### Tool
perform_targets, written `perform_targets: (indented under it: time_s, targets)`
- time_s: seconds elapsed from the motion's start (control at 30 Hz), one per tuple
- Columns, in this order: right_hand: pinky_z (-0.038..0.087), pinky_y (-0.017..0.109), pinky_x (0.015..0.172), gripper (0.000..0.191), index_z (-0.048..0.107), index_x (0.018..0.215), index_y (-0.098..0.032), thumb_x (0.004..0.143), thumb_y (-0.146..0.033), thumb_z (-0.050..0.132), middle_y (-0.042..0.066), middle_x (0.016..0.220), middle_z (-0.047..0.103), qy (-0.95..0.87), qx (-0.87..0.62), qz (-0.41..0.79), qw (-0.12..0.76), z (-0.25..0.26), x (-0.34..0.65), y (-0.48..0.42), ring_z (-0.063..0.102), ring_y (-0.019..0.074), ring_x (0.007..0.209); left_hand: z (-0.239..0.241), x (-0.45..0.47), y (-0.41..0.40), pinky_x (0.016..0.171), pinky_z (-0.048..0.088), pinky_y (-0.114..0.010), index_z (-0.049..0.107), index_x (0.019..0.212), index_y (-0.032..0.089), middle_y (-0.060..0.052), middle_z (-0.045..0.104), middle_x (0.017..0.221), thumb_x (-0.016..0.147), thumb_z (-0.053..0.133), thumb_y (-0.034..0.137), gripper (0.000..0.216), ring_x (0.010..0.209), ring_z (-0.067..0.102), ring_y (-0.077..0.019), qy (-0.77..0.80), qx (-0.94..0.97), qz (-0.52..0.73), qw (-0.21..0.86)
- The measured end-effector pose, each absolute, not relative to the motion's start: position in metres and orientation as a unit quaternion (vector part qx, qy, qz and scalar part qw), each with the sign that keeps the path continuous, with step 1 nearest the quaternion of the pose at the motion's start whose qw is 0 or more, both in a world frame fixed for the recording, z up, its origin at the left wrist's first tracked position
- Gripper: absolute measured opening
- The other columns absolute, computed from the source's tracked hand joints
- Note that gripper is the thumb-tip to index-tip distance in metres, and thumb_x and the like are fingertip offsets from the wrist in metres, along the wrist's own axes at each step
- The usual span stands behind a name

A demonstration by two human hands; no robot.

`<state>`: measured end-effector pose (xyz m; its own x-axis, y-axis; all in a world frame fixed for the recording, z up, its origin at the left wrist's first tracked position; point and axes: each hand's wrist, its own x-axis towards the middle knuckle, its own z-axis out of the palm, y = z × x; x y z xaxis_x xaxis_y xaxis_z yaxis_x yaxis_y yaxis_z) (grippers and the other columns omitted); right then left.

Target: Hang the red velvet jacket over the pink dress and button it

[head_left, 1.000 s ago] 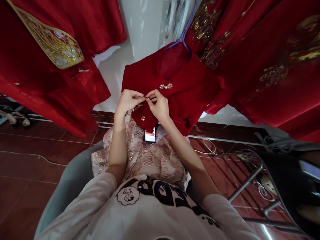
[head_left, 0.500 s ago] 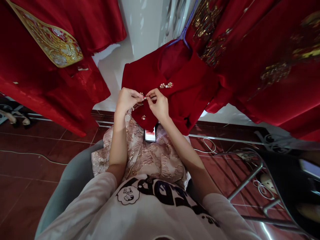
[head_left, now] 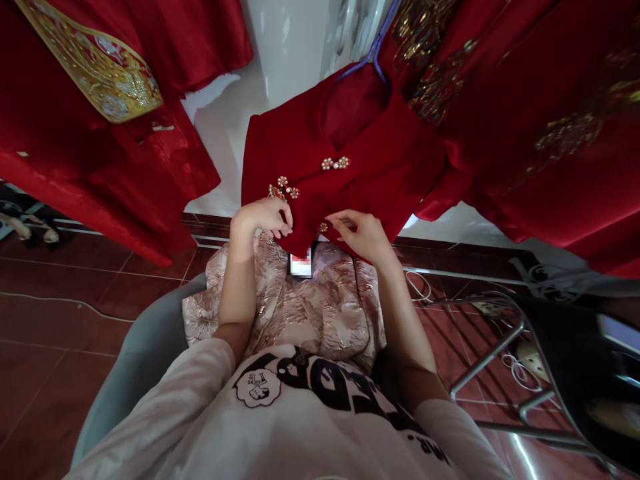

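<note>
A red garment (head_left: 295, 147) hangs in front of me on a purple hanger (head_left: 371, 55), its lower part falling toward my lap. A pair of pearl-and-gold flower buttons (head_left: 335, 163) closes its upper front. Lower left sit more flower buttons (head_left: 289, 188) with a dangling gold ornament (head_left: 276, 192). My left hand (head_left: 260, 217) is just below these, fingers curled inward at the cloth; what they hold is hidden. My right hand (head_left: 361, 235) pinches the garment's front edge beside a single flower button (head_left: 323, 227).
A lit phone (head_left: 301, 267) lies on my lap on pinkish brocade cloth (head_left: 295, 313). Other red garments with gold embroidery hang at left (head_left: 110, 80) and right (head_left: 565, 133). A black metal-framed chair (head_left: 550, 360) stands at right, near white cables (head_left: 520, 377).
My hands have come apart from the lower left buttons. The left has dropped slightly; the right has moved right and down. The single flower button has shifted right with the cloth.
</note>
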<state>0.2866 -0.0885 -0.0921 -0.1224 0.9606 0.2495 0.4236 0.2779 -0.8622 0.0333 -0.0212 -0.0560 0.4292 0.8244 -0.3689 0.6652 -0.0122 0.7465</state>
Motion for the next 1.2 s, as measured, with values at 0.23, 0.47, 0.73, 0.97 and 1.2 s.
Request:
perform_targets:
  time_s: [0.23,0.47,0.73,0.97,1.2]
  targets:
    - [0.059,0.036,0.08,0.016,0.077,0.104,-0.019,0.089,-0.018,0.072,0.004,0.078,0.074,-0.69,-0.605,0.221,0.332,-0.103,0.276,-0.079,0.07,0.0193,0.072,-0.057,0.043,-0.016,0.059,0.06,-0.026,0.08,0.068,0.023,-0.003,0.077,0.068,0.064,0.071,0.004,0.022,0.061,0.072,-0.0173,0.51,0.728,0.056,0.455]
    - [0.052,0.031,0.073,0.016,0.067,0.088,-0.019,0.08,-0.013,0.08,0.005,0.091,0.068,-0.705,-0.61,0.179,0.314,-0.123,0.26,-0.075,0.061,0.0152,0.07,-0.064,0.044,-0.012,0.055,0.058,-0.023,0.081,0.068,0.021,-0.005,0.079,0.073,0.059,0.069,0.007,0.021,0.064,0.073,-0.0181,0.513,0.739,0.025,0.436]
    - [0.056,0.03,0.069,0.028,0.055,0.075,-0.022,0.073,-0.015,0.083,-0.003,0.068,0.065,-0.649,-0.568,0.362,0.353,-0.115,0.259,-0.075,0.064,0.0144,0.066,-0.064,0.05,-0.01,0.062,0.061,-0.028,0.078,0.065,0.021,-0.002,0.072,0.061,0.055,0.075,0.007,0.017,0.061,0.071,-0.0196,0.526,0.752,0.004,0.397]
    - [0.062,0.032,0.074,0.041,0.063,0.082,-0.019,0.061,-0.032,0.096,0.0,0.076,0.071,-0.584,-0.46,0.515,0.426,-0.111,0.247,-0.076,0.071,0.0155,0.073,-0.066,0.05,-0.011,0.05,0.055,-0.02,0.064,0.045,0.019,-0.004,0.069,0.054,0.056,0.082,0.014,0.021,0.05,0.067,-0.0154,0.505,0.757,0.037,0.413]
    - [0.061,0.03,0.08,0.01,0.067,0.082,-0.02,0.082,-0.014,0.075,0.002,0.084,0.077,-0.634,-0.512,0.381,0.437,-0.123,0.225,-0.077,0.073,0.0146,0.077,-0.067,0.046,-0.01,0.052,0.055,-0.022,0.069,0.058,0.018,-0.003,0.073,0.062,0.058,0.081,0.01,0.014,0.053,0.066,-0.0145,0.474,0.755,0.041,0.451]
